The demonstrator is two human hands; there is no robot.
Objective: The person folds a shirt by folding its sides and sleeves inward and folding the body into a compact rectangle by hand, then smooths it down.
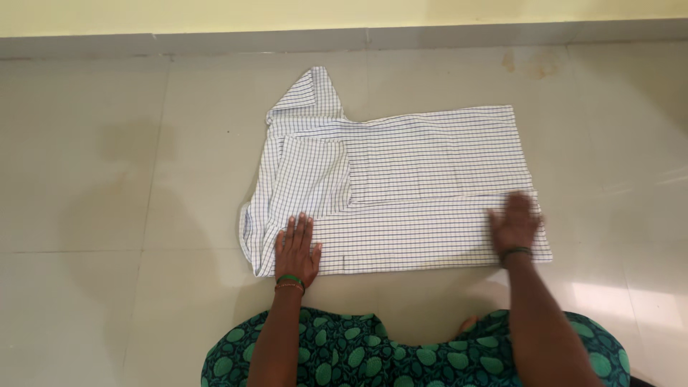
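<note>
Both palms flat on checked shirt (401, 193), right perhaps blurred

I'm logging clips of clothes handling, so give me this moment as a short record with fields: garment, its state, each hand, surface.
garment: white checked shirt with thin dark lines
state: spread flat on the floor, partly folded, collar end at the person's left, one sleeve folded across the body
left hand: palm down, fingers spread, pressing the near edge at the collar end
right hand: palm down on the near edge at the hem end, blurred
surface: pale tiled floor
also in view: green patterned clothing on the person's lap
</note>
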